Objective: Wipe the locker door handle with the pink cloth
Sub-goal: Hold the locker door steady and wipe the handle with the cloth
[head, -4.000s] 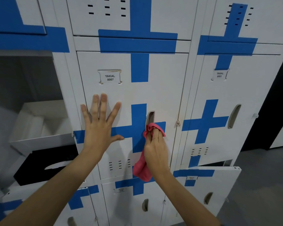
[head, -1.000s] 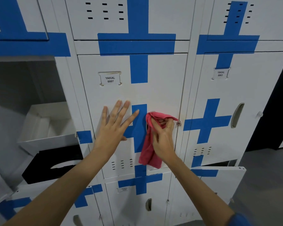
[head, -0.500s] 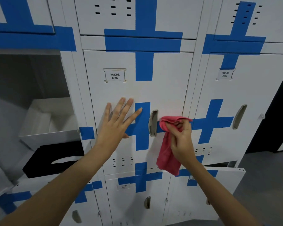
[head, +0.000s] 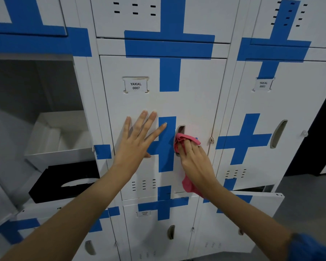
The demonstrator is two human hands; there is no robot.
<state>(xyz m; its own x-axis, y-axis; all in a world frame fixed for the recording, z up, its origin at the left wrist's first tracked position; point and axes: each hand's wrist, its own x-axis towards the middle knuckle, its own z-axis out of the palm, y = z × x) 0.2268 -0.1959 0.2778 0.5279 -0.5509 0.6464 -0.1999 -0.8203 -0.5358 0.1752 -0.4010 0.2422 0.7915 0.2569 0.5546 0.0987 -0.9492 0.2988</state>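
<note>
The white locker door (head: 194,102) labelled YAKAL 0007 carries a blue tape cross and a recessed grey handle (head: 180,129) near its right edge. My right hand (head: 195,161) grips the pink cloth (head: 184,140) and presses its bunched top against the lower part of the handle; only the handle's top shows. The cloth's tail hangs below my wrist. My left hand (head: 137,142) lies flat on the door, fingers spread, just left of the handle.
An open locker (head: 36,110) at the left holds a white tray and a black box (head: 64,181). A lower locker door (head: 260,204) at the right stands ajar. Closed lockers with handles surround the door. Dark floor lies at the lower right.
My right hand has brought the cloth back left from beside the handle onto it. My left hand stays flat on the door.
</note>
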